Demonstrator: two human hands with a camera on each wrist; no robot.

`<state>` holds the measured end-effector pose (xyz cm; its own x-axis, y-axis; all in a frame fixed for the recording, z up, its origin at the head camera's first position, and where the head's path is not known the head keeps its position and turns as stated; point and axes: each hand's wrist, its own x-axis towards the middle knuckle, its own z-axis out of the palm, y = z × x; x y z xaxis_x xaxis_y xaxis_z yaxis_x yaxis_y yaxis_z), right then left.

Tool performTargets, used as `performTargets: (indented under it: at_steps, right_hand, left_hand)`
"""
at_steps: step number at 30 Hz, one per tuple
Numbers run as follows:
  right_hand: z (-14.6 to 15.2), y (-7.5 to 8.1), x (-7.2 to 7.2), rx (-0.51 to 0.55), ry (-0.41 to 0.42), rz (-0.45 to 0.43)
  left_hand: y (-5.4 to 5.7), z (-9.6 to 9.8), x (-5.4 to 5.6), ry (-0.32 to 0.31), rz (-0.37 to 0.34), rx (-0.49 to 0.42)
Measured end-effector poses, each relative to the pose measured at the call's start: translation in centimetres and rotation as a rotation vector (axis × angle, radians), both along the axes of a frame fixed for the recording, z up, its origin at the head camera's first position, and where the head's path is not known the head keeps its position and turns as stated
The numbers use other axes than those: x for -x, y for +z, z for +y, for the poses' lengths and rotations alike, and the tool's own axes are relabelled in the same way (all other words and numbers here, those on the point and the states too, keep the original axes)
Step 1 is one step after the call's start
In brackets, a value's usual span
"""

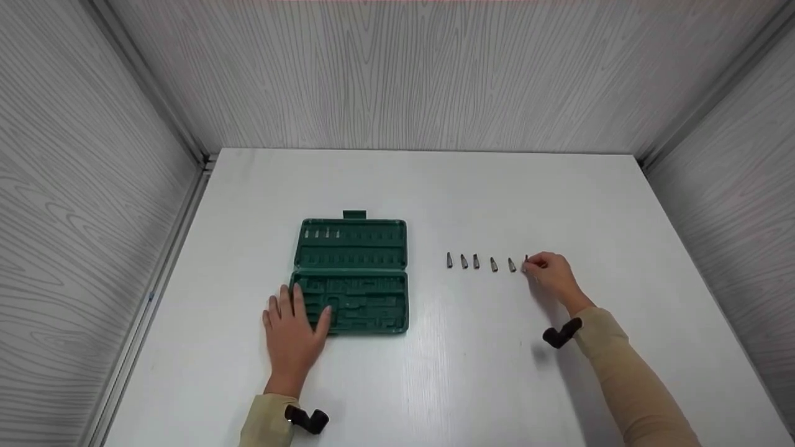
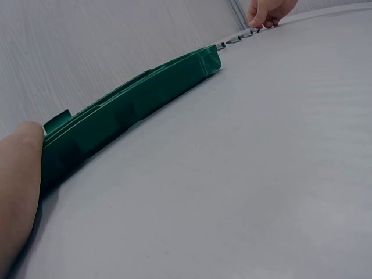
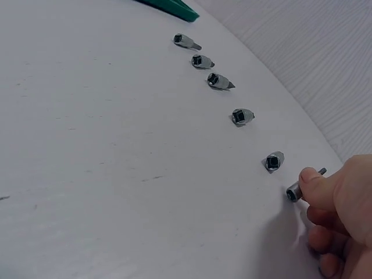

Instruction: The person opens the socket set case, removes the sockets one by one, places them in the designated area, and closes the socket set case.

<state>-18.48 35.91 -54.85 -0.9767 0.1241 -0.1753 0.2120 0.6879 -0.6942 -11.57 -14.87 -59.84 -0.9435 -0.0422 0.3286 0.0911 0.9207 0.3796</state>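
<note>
My right hand [image 1: 551, 276] pinches a small metal bit socket [image 3: 294, 192] between thumb and fingers; its square hole faces the right wrist camera and a thin tip sticks out past the thumb. Left of it, several similar bit sockets [image 3: 272, 162] lie in a spaced row on the table. With fingers spread, my left hand [image 1: 293, 338] rests on the left edge of the lower half of a green plastic case [image 1: 407, 304], thumb over its front edge. The case lies open flat, and several small metal bits [image 1: 327, 233] sit in its upper half at the left.
The white table [image 1: 459, 385] carries the case left of centre and the row of bit sockets to its right. Grey wood-grain panels [image 1: 397, 74] stand at the back and both sides. A latch tab [image 1: 354, 215] juts from the case's far edge.
</note>
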Motion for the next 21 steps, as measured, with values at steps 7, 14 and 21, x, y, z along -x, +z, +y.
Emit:
performTargets:
  at_steps: [7, 14, 21]
  right_hand:
    - [-0.37, 0.09, 0.04, 0.022, -0.044, 0.002]
    - [-0.28, 0.00, 0.14, 0.052, -0.044, -0.014]
    - [-0.16, 0.41, -0.22, 0.087, -0.060, 0.027]
  left_hand:
    - [0.14, -0.08, 0.01, -0.001, -0.001, -0.003]
    - [0.30, -0.26, -0.11, 0.004, -0.009, -0.002]
    - [0.37, -0.33, -0.27, 0.011, -0.016, -0.009]
